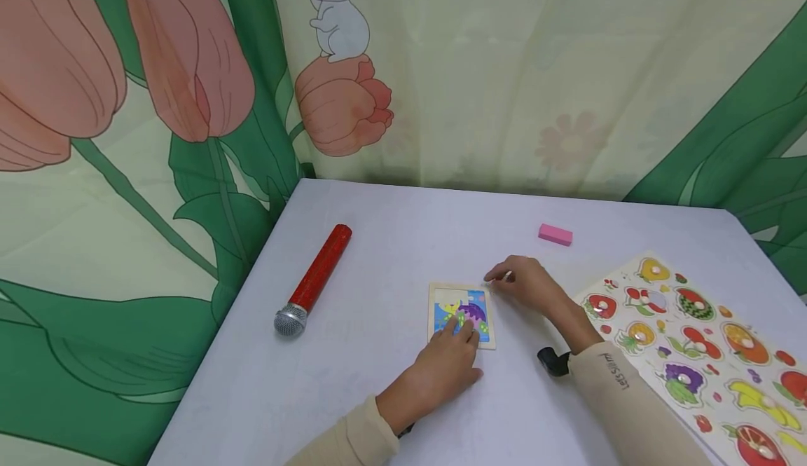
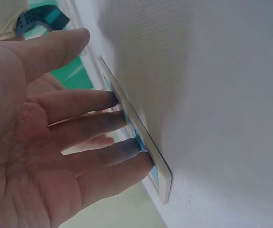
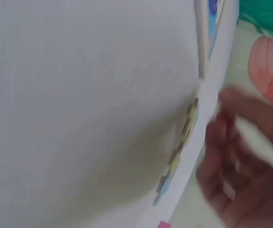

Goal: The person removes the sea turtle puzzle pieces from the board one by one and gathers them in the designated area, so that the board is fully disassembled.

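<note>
A small jigsaw puzzle (image 1: 462, 298) lies in a pale wooden frame (image 1: 431, 312) on the table, with a purple and yellow figure on blue. My left hand (image 1: 446, 357) rests its fingertips on the lower part of the picture; in the left wrist view its fingers are extended against it. Beside the frame's upper right corner is my right hand (image 1: 526, 284), fingers bent, with nothing visible between them. The right wrist view blurs this hand (image 3: 246, 156). Below it, loose jigsaw pieces (image 3: 177, 152) with notched edges lie on the table near the frame (image 3: 201, 42).
A red microphone (image 1: 318, 273) with a silver head lies at the left. Toward the back right is a pink block (image 1: 555, 235). A large fruit-picture board (image 1: 668, 305) covers the right side, partly behind the right sleeve (image 1: 630, 396). Behind the table hangs a printed curtain (image 1: 479, 87).
</note>
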Motion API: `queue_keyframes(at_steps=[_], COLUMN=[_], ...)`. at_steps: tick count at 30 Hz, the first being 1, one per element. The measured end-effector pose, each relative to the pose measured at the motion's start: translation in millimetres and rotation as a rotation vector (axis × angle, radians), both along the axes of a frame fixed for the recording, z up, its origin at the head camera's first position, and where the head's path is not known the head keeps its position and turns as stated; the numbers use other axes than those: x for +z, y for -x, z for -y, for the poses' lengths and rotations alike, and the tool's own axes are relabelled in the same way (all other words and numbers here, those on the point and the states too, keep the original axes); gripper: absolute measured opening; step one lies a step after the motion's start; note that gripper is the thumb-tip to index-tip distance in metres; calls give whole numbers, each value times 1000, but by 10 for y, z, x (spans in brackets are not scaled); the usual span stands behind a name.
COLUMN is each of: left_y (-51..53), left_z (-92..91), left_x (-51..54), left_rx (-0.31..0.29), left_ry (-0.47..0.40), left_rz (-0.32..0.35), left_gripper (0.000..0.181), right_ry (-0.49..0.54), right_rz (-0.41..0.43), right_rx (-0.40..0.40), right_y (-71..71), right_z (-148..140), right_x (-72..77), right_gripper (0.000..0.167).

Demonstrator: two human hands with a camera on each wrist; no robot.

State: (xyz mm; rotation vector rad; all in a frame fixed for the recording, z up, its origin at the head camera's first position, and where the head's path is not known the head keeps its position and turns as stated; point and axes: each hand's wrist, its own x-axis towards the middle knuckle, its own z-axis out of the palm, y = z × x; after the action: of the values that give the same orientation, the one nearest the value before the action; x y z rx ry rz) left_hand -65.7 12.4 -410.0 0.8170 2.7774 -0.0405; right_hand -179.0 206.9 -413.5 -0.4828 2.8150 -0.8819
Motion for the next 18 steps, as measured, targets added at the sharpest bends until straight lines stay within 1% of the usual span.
queue_keyframes(at_steps=[2, 3, 4, 6, 10, 14, 18], left_y=[4, 5, 6, 8, 12, 19, 26], left_z=[1, 2, 2, 3, 1, -8, -19], left_x=[-4, -5, -8, -15, -25, -25, -22], left_rx=[11, 17, 20, 22, 22, 24, 30], left_ry=[-7, -8, -11, -14, -13, -14, -22], left_rz=[14, 23, 27, 30, 26, 25, 34], left_gripper=[63, 63, 63, 62, 62, 62, 62], right_ry=[27, 35, 41, 29, 23, 21, 6], right_rz=[31, 49, 63, 61, 0, -36, -42], right_rx=[147, 204, 247, 296, 340, 343, 329], right_y=[-16, -22, -27, -33, -40, -53, -67], right_z=[52, 70, 84, 104, 129, 143, 149], right_x=[-19, -31, -42, -64, -88, -89, -78], right_gripper=[18, 20, 20, 21, 19, 19, 22])
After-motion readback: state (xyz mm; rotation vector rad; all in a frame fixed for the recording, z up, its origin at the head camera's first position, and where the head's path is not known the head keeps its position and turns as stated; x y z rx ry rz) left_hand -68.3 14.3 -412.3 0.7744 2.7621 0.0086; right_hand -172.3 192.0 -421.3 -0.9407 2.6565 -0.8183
